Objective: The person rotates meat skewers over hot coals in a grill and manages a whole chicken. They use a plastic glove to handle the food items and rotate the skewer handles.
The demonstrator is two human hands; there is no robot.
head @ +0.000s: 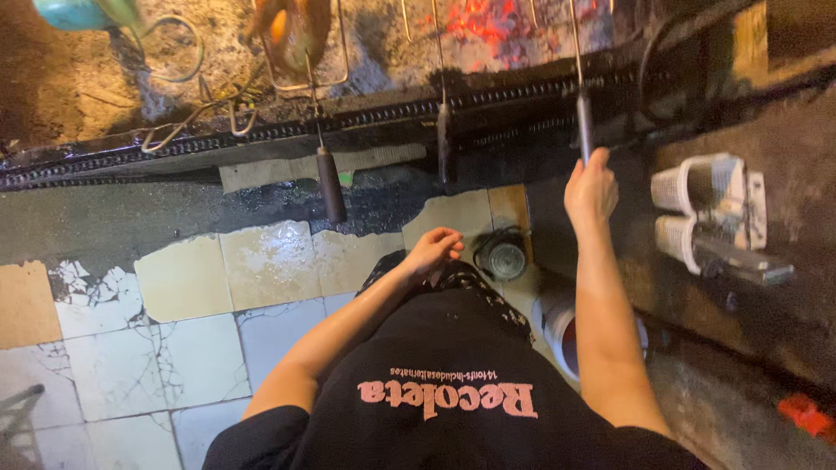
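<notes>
Along the top edge of the view, a grill bed of grey ash and glowing red embers is cut off, so its full extent cannot be seen. Food clamped in a wire rack there is blurred and only partly in frame; what it is cannot be told. A teal object at the top left corner is also cropped. Right hand: grip closed around the lower end of a skewer handle, at the grill's front rail. Left hand: fingers loosely curled, holding nothing, above the cracked tile floor. Two further dark handles hang over the rail, untouched. Two white mesh baskets lie on the dark ledge at right; their contents are not discernible. A round dark container and a white bucket, partly hidden by the right forearm, stand on the floor.
</notes>
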